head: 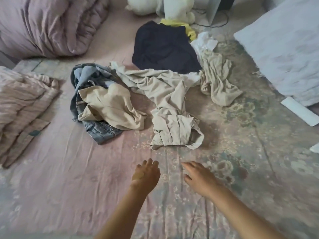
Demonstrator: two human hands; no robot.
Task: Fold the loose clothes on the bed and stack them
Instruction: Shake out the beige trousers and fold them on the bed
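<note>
a person's two bare forearms reached in from the 6 o'clock edge over a bed sheet (72,183), pink with a faded floral print. the left hand (145,173) was at about 6 o'clock, palm down, fingers loosely spread and holding nothing. the right hand (198,176) was just beside it toward 5 o'clock, fingers also apart and relaxed, gripping nothing. both pointed toward the clothes, probably about to take the nearest piece.

that nearest piece was a long beige garment (170,107) sprawled from the centre down toward 6 o'clock, its hem just beyond the fingertips. at 9 o'clock of it lay crumpled blue jeans (98,130) with a tan garment (110,104) bunched on top. a dark navy garment (164,49) lay at 12 o'clock, with a yellow cloth (188,28) peeking out behind it. a small beige garment (217,78) and a white cloth (205,42) lay toward 2 o'clock. nothing looked folded yet, so the task seemed to be at its start.

a rolled lilac duvet (50,23) filled the 10 o'clock corner and a folded pink blanket (22,107) sat at 9 o'clock, apparently pushed aside to leave room for folding. a pale pillow (283,47) lay at 2 o'clock, and a white plush toy (174,7) sat at 12 o'clock.
</note>
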